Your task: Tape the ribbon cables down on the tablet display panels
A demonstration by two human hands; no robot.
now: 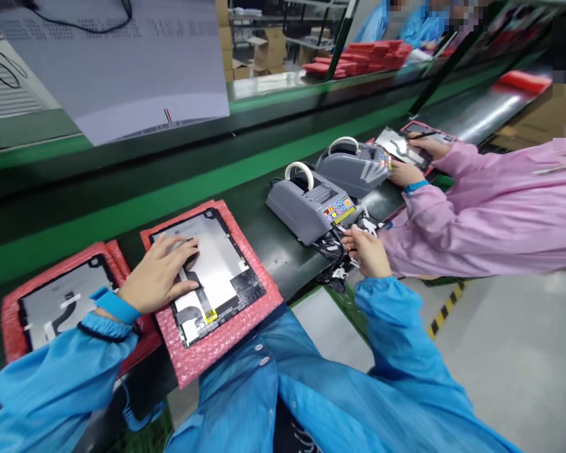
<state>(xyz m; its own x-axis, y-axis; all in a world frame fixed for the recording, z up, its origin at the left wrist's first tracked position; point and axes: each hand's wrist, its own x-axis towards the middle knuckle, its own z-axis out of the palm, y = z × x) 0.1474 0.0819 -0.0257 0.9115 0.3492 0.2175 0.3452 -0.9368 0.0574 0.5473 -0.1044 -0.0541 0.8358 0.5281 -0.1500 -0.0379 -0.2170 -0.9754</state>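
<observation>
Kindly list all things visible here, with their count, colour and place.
Flat panels: two, silver and black, near left.
Bubble wrap: several layers, pink-red, under the panels.
Tape dispensers: two, grey, right of the panels.
Cables: uncountable, black and white, beside a dispenser.
Printed sheet: one, white, upper left.
Stacked packs: many, red, upper right.
Boxes: several, brown, background.
Bench: one, dark, across the scene.
Co-workers: several, pink or blue clothing, right and background.
Left hand: one, blue sleeve, on a panel.
Right hand: one, blue sleeve, beside the cables.
</observation>
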